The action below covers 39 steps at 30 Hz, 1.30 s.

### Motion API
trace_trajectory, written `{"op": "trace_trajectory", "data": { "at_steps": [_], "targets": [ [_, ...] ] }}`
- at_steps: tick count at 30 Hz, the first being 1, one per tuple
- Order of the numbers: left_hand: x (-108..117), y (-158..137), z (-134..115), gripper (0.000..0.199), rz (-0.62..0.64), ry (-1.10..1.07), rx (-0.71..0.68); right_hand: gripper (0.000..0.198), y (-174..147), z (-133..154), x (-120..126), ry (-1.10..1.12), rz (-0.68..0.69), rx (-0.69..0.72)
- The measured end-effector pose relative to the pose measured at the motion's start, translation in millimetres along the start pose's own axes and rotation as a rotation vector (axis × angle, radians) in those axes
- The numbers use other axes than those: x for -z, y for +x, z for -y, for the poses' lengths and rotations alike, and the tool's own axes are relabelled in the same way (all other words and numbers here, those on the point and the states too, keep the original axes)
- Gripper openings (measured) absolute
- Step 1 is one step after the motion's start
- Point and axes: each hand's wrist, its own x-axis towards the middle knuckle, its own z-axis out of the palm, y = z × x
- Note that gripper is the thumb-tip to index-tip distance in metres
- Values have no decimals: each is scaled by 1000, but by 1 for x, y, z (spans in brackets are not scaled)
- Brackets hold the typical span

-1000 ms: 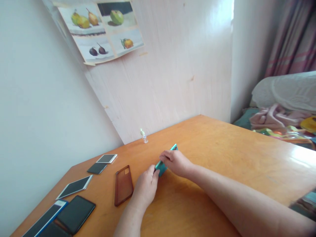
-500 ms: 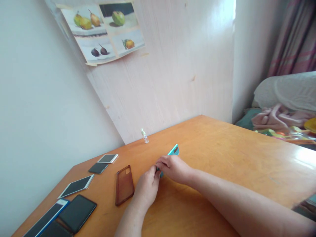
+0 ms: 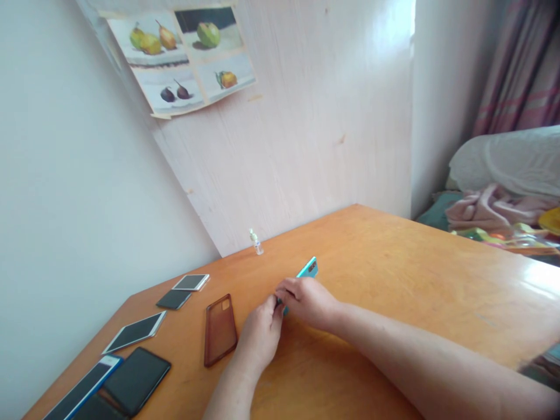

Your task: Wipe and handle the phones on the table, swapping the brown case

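Note:
A turquoise phone point(image 3: 309, 268) is held on edge and tilted above the table, its back with the dark camera patch facing right. My right hand point(image 3: 308, 300) is closed around its middle. My left hand point(image 3: 262, 329) is closed at its lower left end, fingertips meeting those of the right hand. A small dark bit shows between the fingertips; I cannot tell what it is. Most of the phone is hidden behind the hands. Left of my left hand, a brown translucent phone case point(image 3: 221, 331) lies flat on the table.
On the wooden table's point(image 3: 385, 256) left side lie several devices: a white phone point(image 3: 191, 282), a dark one point(image 3: 174, 298), a white-framed one point(image 3: 135, 332), a blue-edged one point(image 3: 83, 388) and a black flip case point(image 3: 137, 379). A small pump bottle point(image 3: 256, 242) stands by the wall.
Both hands keep the same hold on the phone. The view has shifted very slightly; nothing on the table has moved.

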Motion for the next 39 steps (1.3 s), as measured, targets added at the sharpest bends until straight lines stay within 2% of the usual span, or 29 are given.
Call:
{"op": "trace_trajectory", "data": {
  "at_steps": [4,6,8,10,12,14,16,18,20,23,26,29,31,33,36,39],
  "targets": [
    [0,-1,0,20,6,76,22,29,12,-31,27,-97,-167,-266],
    [-1,0,0,21,6,89,14,32,19,-48,43,-125,-236,-345],
    [-1,0,-1,21,0,86,12,33,21,-54,47,-132,-257,-360],
    [-1,0,-1,21,-1,81,21,31,17,-44,37,-121,-230,-320],
    [0,0,-2,20,0,66,30,30,10,-26,19,-81,-150,-213],
    [0,-1,-2,17,0,33,21,30,3,-10,4,-1,-33,-35],
    [1,-1,-2,16,-3,20,13,29,2,-6,0,29,13,26],
    [1,-1,-3,18,-3,44,17,29,6,-15,10,-22,-50,-93],
    [1,-1,-3,20,1,80,25,30,13,-33,28,-102,-160,-281],
    [1,0,-3,21,15,97,22,35,20,-48,45,-146,-232,-371],
    [1,0,-2,21,17,89,32,33,14,-35,34,-130,-185,-301],
    [2,0,-2,17,10,39,21,32,3,-9,9,-44,-36,-98],
    [2,0,-3,16,2,19,11,32,0,-2,3,-12,24,-20],
    [1,0,-3,17,-2,43,17,31,3,-9,10,-61,-15,-103],
    [1,0,-4,20,4,95,26,34,14,-34,35,-172,-153,-334],
    [1,0,-4,21,8,103,18,38,19,-46,49,-206,-208,-402]
  ]
}}
